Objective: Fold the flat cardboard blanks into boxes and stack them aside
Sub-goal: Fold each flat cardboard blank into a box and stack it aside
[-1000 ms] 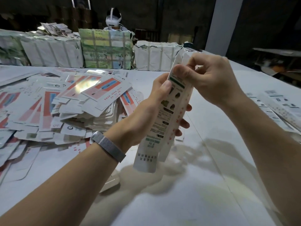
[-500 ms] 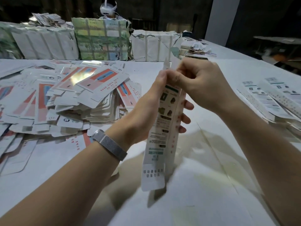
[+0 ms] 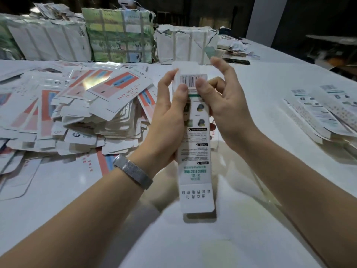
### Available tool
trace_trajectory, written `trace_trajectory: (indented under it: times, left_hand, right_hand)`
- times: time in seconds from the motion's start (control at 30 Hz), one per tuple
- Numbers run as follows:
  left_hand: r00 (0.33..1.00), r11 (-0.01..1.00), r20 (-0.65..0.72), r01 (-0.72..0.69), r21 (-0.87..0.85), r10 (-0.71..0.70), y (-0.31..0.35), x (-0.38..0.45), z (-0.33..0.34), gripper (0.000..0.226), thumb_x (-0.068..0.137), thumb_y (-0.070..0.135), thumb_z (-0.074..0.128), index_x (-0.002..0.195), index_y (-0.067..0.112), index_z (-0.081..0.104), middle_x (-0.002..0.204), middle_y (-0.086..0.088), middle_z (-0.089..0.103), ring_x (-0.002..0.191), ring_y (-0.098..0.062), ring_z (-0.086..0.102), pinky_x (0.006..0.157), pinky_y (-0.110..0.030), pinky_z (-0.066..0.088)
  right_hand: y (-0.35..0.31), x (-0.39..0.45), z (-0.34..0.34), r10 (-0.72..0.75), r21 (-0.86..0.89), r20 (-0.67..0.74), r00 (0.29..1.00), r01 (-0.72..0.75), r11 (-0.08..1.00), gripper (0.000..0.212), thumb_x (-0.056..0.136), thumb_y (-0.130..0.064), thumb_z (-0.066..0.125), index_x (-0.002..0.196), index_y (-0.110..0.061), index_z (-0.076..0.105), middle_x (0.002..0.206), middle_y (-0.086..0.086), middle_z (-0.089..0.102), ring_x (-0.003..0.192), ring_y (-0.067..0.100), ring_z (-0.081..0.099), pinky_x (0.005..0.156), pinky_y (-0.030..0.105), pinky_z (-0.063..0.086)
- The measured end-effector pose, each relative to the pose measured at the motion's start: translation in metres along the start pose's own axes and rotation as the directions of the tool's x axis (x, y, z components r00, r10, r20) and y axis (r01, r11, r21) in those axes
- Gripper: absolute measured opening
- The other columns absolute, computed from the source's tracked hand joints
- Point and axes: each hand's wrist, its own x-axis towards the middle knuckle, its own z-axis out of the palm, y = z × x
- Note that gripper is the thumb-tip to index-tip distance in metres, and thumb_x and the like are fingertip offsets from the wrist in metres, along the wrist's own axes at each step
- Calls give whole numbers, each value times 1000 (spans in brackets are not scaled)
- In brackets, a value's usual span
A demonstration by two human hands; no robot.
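Note:
A long narrow white box blank [image 3: 195,167] with green print and a barcode stands upright over the table, printed face toward me. My left hand [image 3: 168,120] grips its left edge, thumb on the front below the barcode. My right hand [image 3: 222,101] holds the upper right edge, thumb pressed beside the barcode, fingers curled behind; the index finger is raised. The top flap [image 3: 185,66] sticks up above the barcode, and the bottom flap [image 3: 197,202] hangs open. A big heap of flat red-and-blue printed blanks [image 3: 81,113] covers the table on the left. Folded boxes [image 3: 326,115] lie in a row at the right.
Wrapped paper bundles [image 3: 119,37] line the far edge of the white table [image 3: 193,244]. Torn wrapping and scraps [image 3: 235,49] lie at the back right. Behind the bundles part of another person's white headset [image 3: 125,0] shows. Shelving stands in the dark at far right.
The box has turned from an oblique view to face me squarely, barcode now showing. My right hand shifted from pinching the top end to holding the upper right edge.

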Motion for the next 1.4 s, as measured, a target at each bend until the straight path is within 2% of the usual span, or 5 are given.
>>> trace_trajectory:
  times: [0.37,0.57,0.8,1.13,1.4]
  left_hand:
    - [997,1000,78,-27,3,27,-5,-2,3,17,108,35,35,122,33,43,93,-13,69,73,-39,68,56,-49,60]
    - [993,1000,122,1,-10,0,-7,-5,5,43,106,36,35,138,62,22,97,-16,73,69,-32,72,56,-43,59]
    - [985,993,159,44,109,-61,-6,-10,8,39,107,41,34,139,61,28,91,-17,68,69,-35,72,55,-41,59]
    - [974,996,215,66,51,-76,1,-12,12,56,103,25,50,145,51,24,88,-19,67,64,-35,69,53,-39,57]
    - [957,993,267,100,58,-112,0,-13,8,55,103,23,47,145,49,23,81,-8,67,65,-33,67,53,-39,57]
  right_hand:
    - [6,-6,-3,51,183,75,996,-64,981,8,100,-19,56,101,-13,59,79,2,68,64,21,62,51,25,48]
    - [7,-3,-14,-34,239,21,999,28,971,33,84,-7,63,110,-24,53,92,-1,62,92,32,58,83,70,44]
    - [0,3,-21,63,164,49,997,-71,984,19,90,-20,52,74,-14,61,69,-2,59,70,16,57,66,34,45]
    - [-6,8,-35,19,95,63,998,-25,995,7,83,-12,66,77,-12,71,73,6,67,79,47,58,71,52,44]
    - [-6,8,-37,32,27,55,998,-33,999,13,86,-15,63,74,-10,63,66,-3,67,75,31,63,67,44,45]
